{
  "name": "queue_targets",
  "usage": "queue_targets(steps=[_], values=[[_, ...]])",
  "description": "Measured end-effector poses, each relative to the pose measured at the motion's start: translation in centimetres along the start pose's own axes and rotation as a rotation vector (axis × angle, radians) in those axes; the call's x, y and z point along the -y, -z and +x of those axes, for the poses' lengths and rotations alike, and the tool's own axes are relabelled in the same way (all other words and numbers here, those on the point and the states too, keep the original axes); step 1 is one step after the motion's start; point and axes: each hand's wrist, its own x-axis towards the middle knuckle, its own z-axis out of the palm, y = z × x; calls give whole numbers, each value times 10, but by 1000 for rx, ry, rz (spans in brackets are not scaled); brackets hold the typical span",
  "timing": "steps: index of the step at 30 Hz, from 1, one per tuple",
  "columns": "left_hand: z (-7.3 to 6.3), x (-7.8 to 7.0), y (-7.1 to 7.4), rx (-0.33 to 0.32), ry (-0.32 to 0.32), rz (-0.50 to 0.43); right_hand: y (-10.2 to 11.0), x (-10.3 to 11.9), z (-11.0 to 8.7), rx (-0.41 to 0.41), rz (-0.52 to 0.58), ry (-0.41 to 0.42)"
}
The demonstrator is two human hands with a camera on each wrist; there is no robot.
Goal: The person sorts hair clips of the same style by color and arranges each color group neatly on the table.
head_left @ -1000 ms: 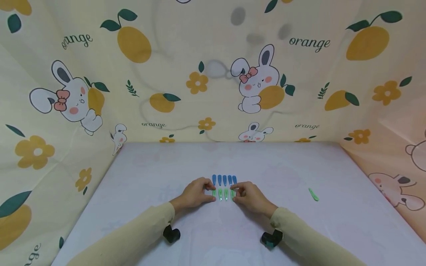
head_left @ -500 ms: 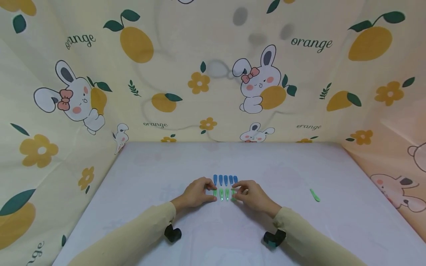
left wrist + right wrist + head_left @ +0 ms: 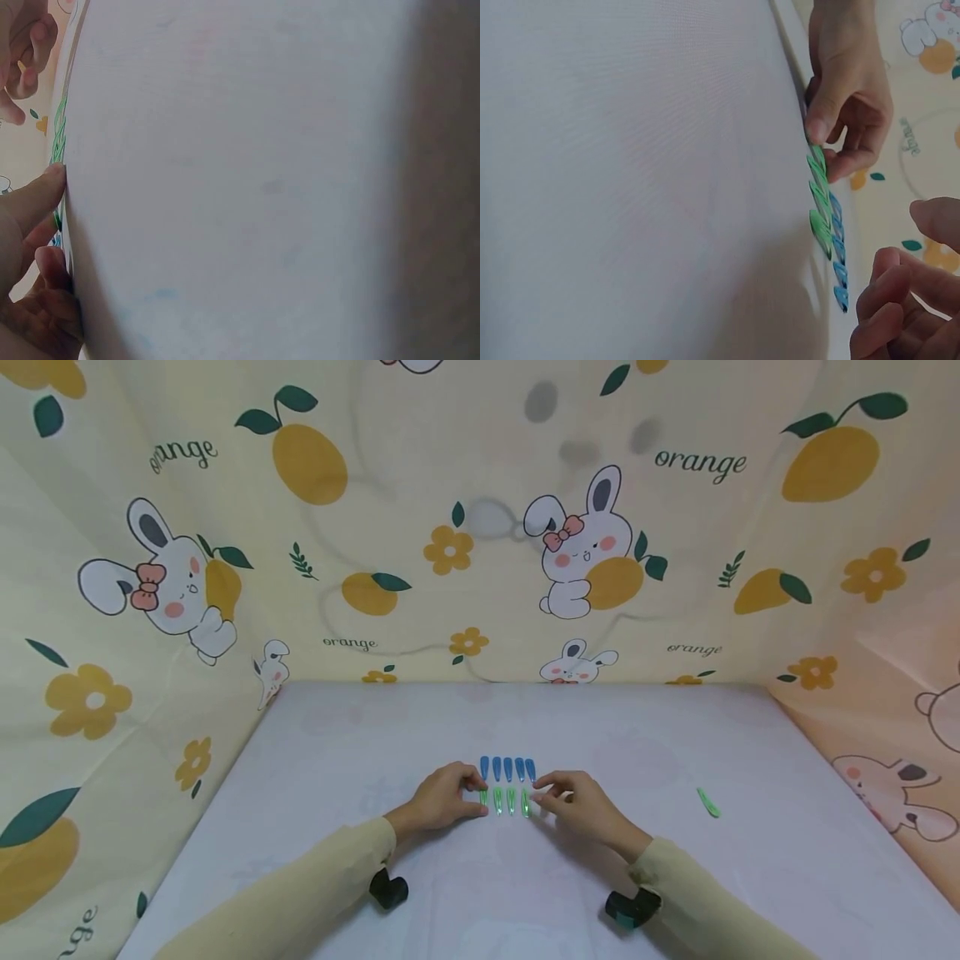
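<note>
Several blue hair clips [image 3: 508, 768] lie side by side in a row on the white table. Nearer to me runs a second row of green hair clips [image 3: 512, 801]. My left hand [image 3: 438, 795] holds the leftmost green hair clip [image 3: 483, 797] at its two ends, index finger at the far end and thumb at the near one. Just right of the rightmost green clip [image 3: 526, 802] is my right hand [image 3: 581, 810], holding nothing. In the right wrist view its thumb [image 3: 936, 223] stands apart from the loosely curled fingers.
One more green hair clip [image 3: 708, 802] lies alone and slanted on the right part of the white table [image 3: 360, 735]. A printed cloth [image 3: 420, 468] with rabbits and oranges hangs behind the table and along both sides.
My right hand has let go of the rightmost green hair clip and drawn back a little to the right. My left hand stays at the leftmost green clip.
</note>
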Motion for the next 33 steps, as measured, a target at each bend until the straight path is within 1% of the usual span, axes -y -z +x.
queue_targets(steps=[2, 7, 13, 19, 25, 33], values=[[0, 0, 0, 1, -3, -2, 3, -1, -3, -4, 4, -9], [0, 1, 0, 4, -3, -4, 12, -6, -10, -8, 12, 18], [1, 2, -1, 0, 0, -3, 28, -12, -20, -26, 19, 36], [2, 2, -1, 2, 8, -6, 47, -20, -30, -53, 1, 48], [1, 2, -1, -3, 4, -2, 68, -34, -40, -72, 5, 33], [1, 1, -1, -4, 8, 1, 91, -48, -56, -92, -25, 19]])
